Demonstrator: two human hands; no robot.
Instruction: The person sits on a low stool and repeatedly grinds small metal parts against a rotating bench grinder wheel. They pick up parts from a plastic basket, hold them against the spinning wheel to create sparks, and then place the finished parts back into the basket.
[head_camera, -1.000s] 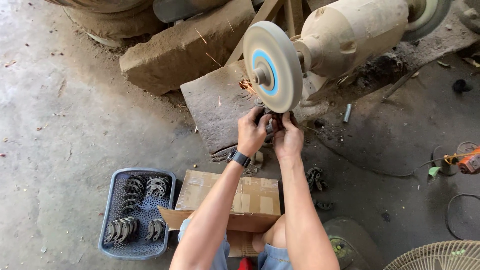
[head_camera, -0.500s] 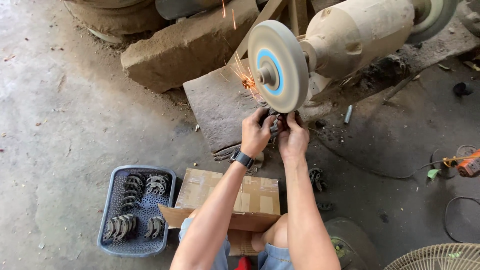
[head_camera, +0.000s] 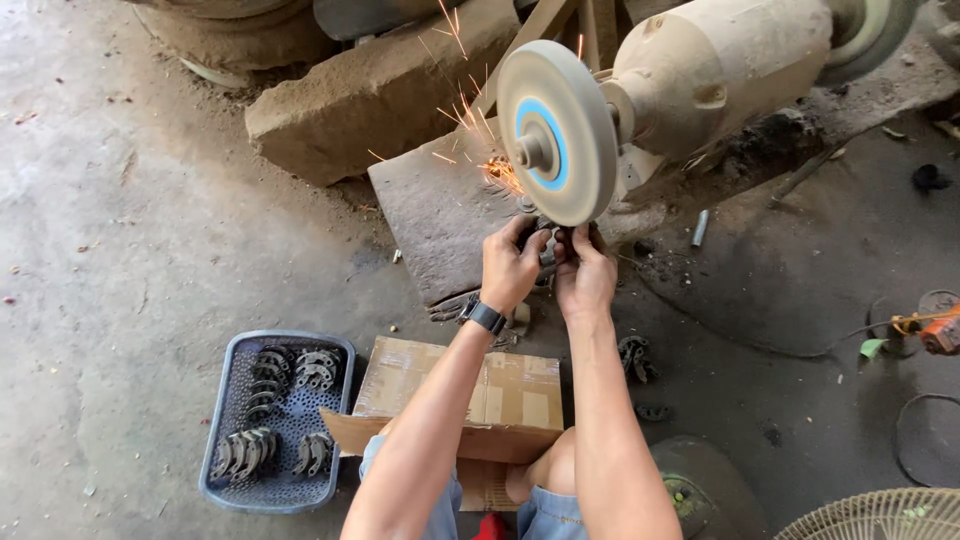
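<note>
My left hand (head_camera: 512, 264) and my right hand (head_camera: 585, 270) together grip a small dark metal part (head_camera: 548, 238) and press it against the lower rim of a grey grinding wheel (head_camera: 556, 130) with a blue centre. Orange sparks (head_camera: 478, 150) fly up and to the left from the contact point. A black watch (head_camera: 485, 317) sits on my left wrist. The wheel is mounted on a dusty beige bench grinder motor (head_camera: 720, 70). Most of the part is hidden by my fingers.
A grey-blue plastic basket (head_camera: 228, 470) with several curved metal parts stands at lower left. A cardboard box (head_camera: 460, 395) lies by my knees. More metal parts (head_camera: 634, 355) lie on the concrete floor. A stone block (head_camera: 370, 95), an orange tool (head_camera: 935, 330) and a fan guard (head_camera: 880, 515) surround me.
The view has shifted slightly. Sparks have grown from none to a wide spray up and left of the wheel. Both hands keep the part at the wheel's lower rim.
</note>
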